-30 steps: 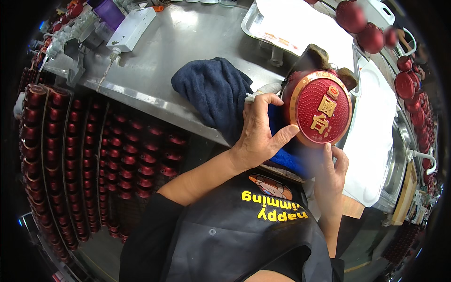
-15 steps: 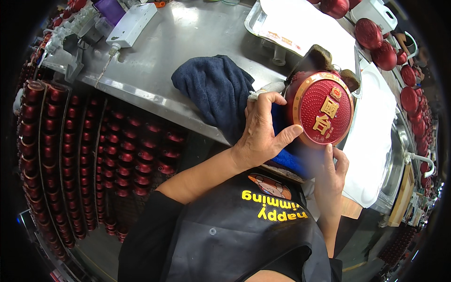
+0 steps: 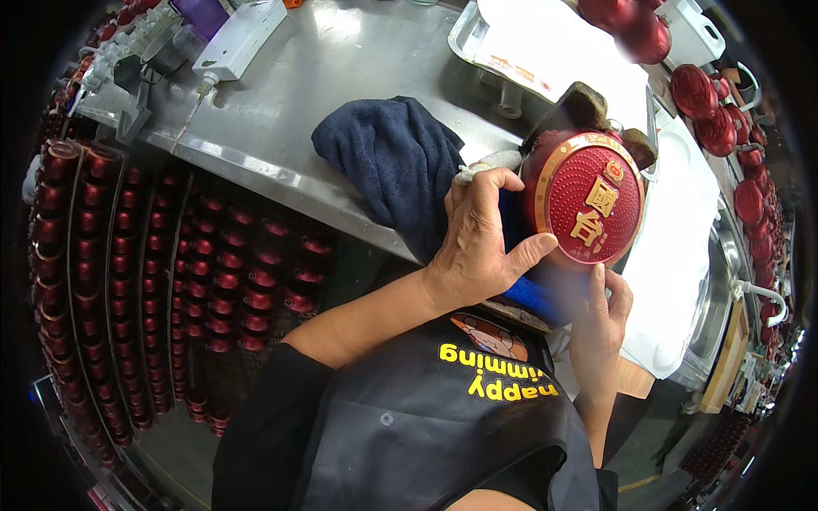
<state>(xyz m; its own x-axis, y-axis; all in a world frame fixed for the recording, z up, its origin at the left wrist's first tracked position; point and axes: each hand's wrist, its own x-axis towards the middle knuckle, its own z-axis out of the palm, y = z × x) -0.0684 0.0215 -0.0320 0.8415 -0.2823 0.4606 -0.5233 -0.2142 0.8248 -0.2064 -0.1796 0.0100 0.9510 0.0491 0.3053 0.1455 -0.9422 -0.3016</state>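
Observation:
A round, flat-faced red bottle (image 3: 567, 200) with a gold rim and raised gold characters is propped face up at the table's near edge, tilted toward me. Brown padded blocks (image 3: 586, 106) of a holder sit against its far side. My left hand (image 3: 477, 243) grips its left edge, thumb on the gold rim and index finger at the side, with a whitish cloth (image 3: 498, 160) behind the knuckles. At the lower rim, my right hand (image 3: 603, 311) pinches the edge with fingertips; its other fingers are curled. Blue cloth (image 3: 530, 294) shows beneath the bottle.
A dark blue towel (image 3: 383, 153) lies left of my hands on the metal table (image 3: 298, 85). Beyond the bottle is a tray (image 3: 464, 38) with a printed white sheet. More red bottles (image 3: 694, 92) line the right side; racks of red pieces (image 3: 102, 255) stand at lower left.
The red bottles along the right side have shifted toward the right and nearer. My left thumb has moved slightly right with the bottle; both hands otherwise keep their places.

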